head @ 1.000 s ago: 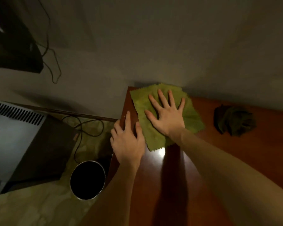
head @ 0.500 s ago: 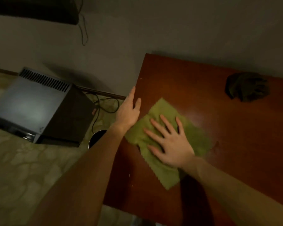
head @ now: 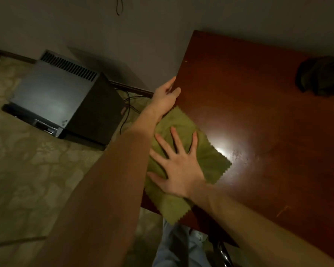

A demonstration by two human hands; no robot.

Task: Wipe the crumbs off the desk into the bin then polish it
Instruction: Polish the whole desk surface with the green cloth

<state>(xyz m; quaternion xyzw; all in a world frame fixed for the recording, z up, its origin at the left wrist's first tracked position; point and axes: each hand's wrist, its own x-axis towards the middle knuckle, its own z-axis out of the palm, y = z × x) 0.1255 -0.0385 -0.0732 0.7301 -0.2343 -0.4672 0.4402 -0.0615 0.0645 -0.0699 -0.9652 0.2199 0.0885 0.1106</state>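
A green cloth [head: 208, 157] with zigzag edges lies on the reddish-brown desk [head: 268, 120] at its near left corner, partly hanging over the edge. My right hand [head: 176, 166] presses flat on the cloth with fingers spread. My left hand [head: 167, 96] rests on the desk's left edge just beyond the cloth, fingers straight. The bin is hidden behind my left forearm.
A dark crumpled cloth [head: 322, 78] sits at the desk's far right. A grey and black box-shaped appliance [head: 60, 99] stands on the patterned floor to the left, with cables [head: 129, 106] beside it. A wall runs behind the desk. My legs show below the desk.
My right hand has dragged the green cloth from the far left corner toward me along the left edge. My left hand stays on the desk's edge. The bin has gone out of sight.
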